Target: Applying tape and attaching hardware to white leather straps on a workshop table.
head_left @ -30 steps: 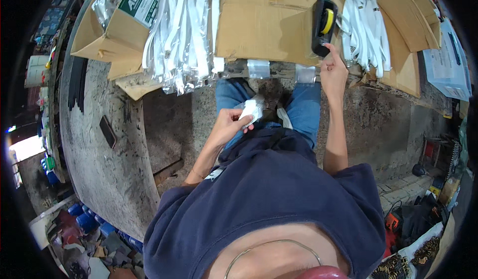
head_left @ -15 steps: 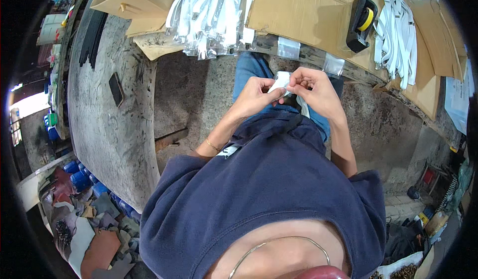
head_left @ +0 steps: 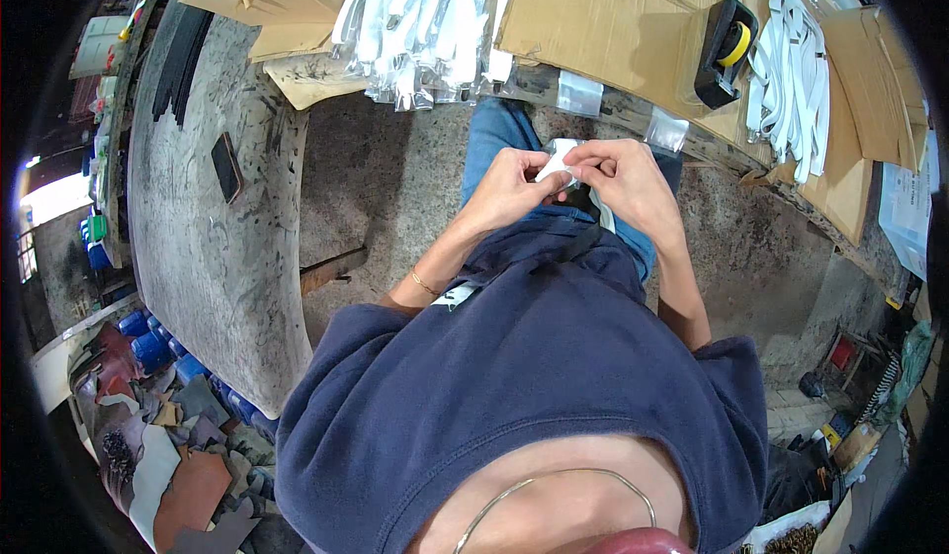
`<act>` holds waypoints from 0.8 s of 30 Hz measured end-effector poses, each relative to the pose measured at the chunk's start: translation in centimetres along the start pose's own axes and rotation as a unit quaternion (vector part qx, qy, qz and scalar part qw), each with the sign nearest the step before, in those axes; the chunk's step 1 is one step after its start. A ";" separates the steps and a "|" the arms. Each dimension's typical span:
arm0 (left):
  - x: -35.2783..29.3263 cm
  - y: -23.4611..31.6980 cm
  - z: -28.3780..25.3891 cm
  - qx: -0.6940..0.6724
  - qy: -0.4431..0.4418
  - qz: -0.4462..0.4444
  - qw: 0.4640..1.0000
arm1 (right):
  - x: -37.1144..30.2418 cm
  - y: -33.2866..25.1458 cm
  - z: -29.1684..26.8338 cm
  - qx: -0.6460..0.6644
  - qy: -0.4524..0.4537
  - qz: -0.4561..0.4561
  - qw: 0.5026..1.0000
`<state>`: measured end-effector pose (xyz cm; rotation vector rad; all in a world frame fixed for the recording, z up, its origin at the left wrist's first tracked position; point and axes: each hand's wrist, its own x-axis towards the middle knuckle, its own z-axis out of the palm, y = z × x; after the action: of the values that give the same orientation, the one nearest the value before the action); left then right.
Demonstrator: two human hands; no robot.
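Over my lap, my left hand pinches a folded white strap between thumb and fingers. My right hand meets it from the other side, its thumb and fingertips closed on the same strap. A white length hangs below the right hand, against my blue trousers. Fingers cover part of the folded strap, so its ends and any fitting are hidden. Beyond the hands, two small clear plastic bags hang at the bench edge, one to the left and one to the right.
On the bench ahead lie bagged white straps, a cardboard sheet, a black tape dispenser and loose white straps. A worn table at left bears a phone. Leather scraps pile at lower left.
My right hand's fingers have come down flatter over the strap, closer to my left thumb. The left hand keeps its pinch. The whole view has shifted slightly.
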<state>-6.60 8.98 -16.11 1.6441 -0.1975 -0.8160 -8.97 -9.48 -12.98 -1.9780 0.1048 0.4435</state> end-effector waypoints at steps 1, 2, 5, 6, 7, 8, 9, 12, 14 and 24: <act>0.0 0.2 0.1 0.002 0.006 0.001 1.000 | 0.0 -0.1 0.0 -0.018 0.002 -0.003 1.000; 0.0 0.2 0.1 0.003 0.012 0.003 1.000 | 0.0 -0.2 0.0 -0.036 0.004 -0.008 0.999; 0.2 -0.1 0.0 0.012 0.008 0.006 1.000 | -0.2 -0.6 0.1 -0.059 0.018 -0.011 0.998; 0.2 -0.1 0.0 0.012 0.007 0.007 1.000 | -0.4 -0.7 0.2 -0.059 0.019 -0.011 0.998; 0.3 -0.2 0.1 0.019 0.009 0.005 1.000 | -0.6 -0.7 0.4 -0.084 0.034 -0.021 0.996; 0.4 -0.2 0.1 0.025 0.013 0.004 1.000 | -0.8 -0.6 0.6 -0.109 0.047 -0.033 0.992; 0.4 -0.2 0.3 0.026 0.014 0.004 1.000 | -0.9 -0.5 0.9 -0.109 0.048 -0.034 0.992; 0.6 0.2 0.3 0.020 0.020 0.008 1.000 | -1.5 -0.2 1.7 -0.242 0.089 -0.075 0.963; 0.6 0.4 -0.1 -0.001 0.021 0.039 0.999 | -1.8 -0.3 2.0 -0.233 0.180 -0.086 0.952; 0.8 4.2 -0.2 0.091 0.004 0.051 0.995 | 1.3 -0.1 -3.6 0.016 -0.015 -0.314 0.949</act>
<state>-4.61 7.67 -12.58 1.7913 -0.3557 -0.7316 -6.80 -12.52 -12.01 -1.8486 -0.5234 0.0518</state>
